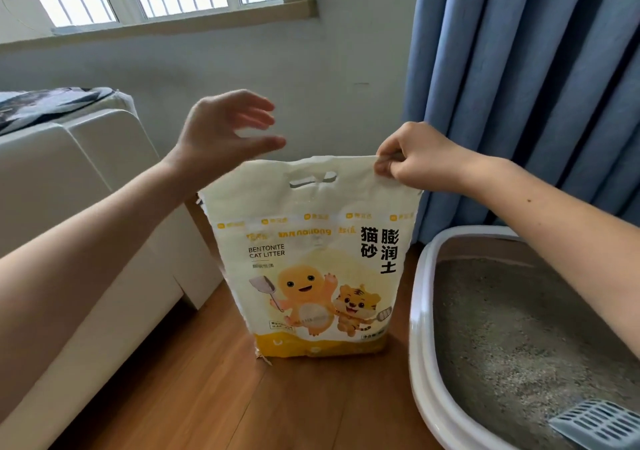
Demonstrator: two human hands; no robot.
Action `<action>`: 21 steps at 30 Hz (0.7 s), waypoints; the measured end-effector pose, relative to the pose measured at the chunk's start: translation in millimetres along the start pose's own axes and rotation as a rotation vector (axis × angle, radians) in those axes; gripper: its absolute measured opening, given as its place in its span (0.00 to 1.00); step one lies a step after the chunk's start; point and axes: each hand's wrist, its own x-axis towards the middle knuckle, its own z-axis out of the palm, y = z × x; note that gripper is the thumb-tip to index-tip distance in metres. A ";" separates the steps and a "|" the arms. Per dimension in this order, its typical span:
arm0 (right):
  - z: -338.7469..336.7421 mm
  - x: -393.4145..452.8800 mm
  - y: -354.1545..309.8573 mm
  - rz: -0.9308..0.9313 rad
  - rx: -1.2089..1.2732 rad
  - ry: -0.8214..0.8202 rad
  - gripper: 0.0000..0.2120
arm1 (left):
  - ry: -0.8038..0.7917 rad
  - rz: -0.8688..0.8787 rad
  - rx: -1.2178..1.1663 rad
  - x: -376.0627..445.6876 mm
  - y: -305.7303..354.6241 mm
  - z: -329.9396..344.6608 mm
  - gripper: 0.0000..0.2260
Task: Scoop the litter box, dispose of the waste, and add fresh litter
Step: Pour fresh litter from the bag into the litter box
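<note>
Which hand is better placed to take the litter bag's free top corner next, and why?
Probably the left hand: it hovers open just above the litter bag at its free top corner, while the right hand already pinches the other corner.

Wooden floor [214, 390]. Bentonite cat litter bag [311, 259] upright on it, below the right hand's [420, 158] grip. White litter box [420, 338] just right of bag. White cabinet [90, 214] left.

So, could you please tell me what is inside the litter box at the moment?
The litter box holds grey litter, and a grey slotted scoop lies in its near corner. The right forearm covers part of it, and the frame cuts off the rest.
</note>
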 end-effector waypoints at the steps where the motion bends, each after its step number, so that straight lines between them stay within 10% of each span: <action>1: 0.3 -0.3 0.2 0.004 0.003 -0.005 0.12 | -0.057 0.073 0.144 5.1 10.7 7.6 0.23; 6: -0.9 -7.1 0.2 0.014 0.036 -0.015 0.17 | -0.327 0.223 0.569 14.6 38.8 67.9 0.29; 13: -10.3 -29.5 8.4 -0.016 0.083 -0.008 0.21 | -0.500 0.164 0.675 23.6 59.8 120.9 0.09; 21: -34.5 -67.2 47.6 0.172 0.342 0.109 0.10 | -0.359 0.519 0.821 12.1 81.6 163.2 0.22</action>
